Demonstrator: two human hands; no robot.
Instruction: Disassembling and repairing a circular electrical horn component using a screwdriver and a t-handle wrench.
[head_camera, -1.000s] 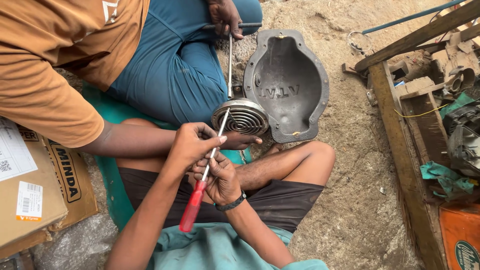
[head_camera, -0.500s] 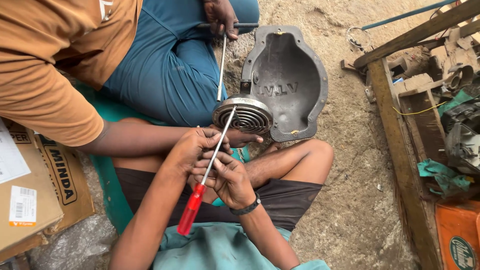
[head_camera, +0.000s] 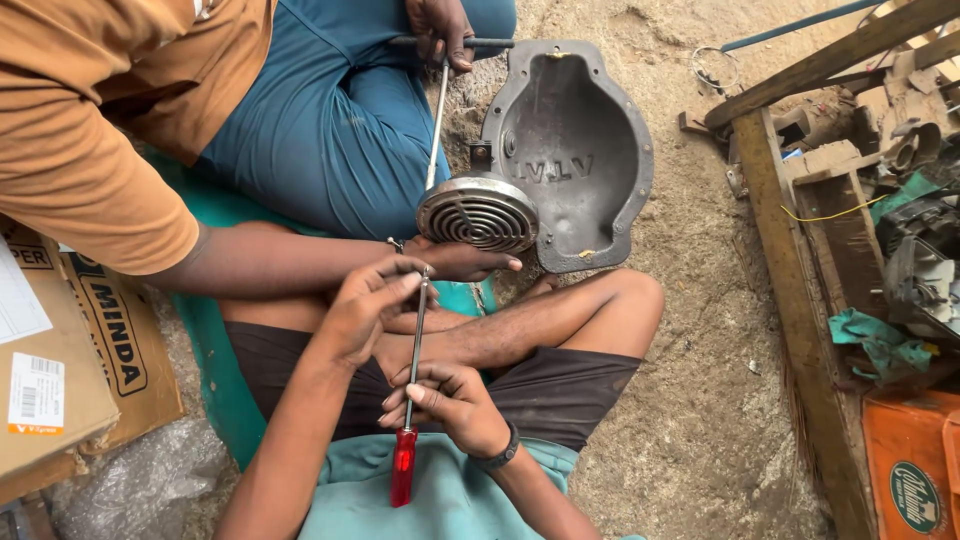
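We held the long screwdriver (head_camera: 412, 385), left hand (head_camera: 365, 305) pinching its stiff, thin shaft, right hand's (head_camera: 450, 405) fingers closed above the red handle. The ribbed metal disc (head_camera: 477, 213) it met looked heavy and rigid, best gripped by its rim.

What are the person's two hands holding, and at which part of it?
Both hold one long screwdriver. The left hand pinches the metal shaft near its tip; the right hand grips the shaft just above the red handle.

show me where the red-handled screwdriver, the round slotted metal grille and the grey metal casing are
red-handled screwdriver (head_camera: 403, 465): head view, on its red handle.
round slotted metal grille (head_camera: 477, 214): head view, its slotted face.
grey metal casing (head_camera: 575, 140): head view, its hollow inside.
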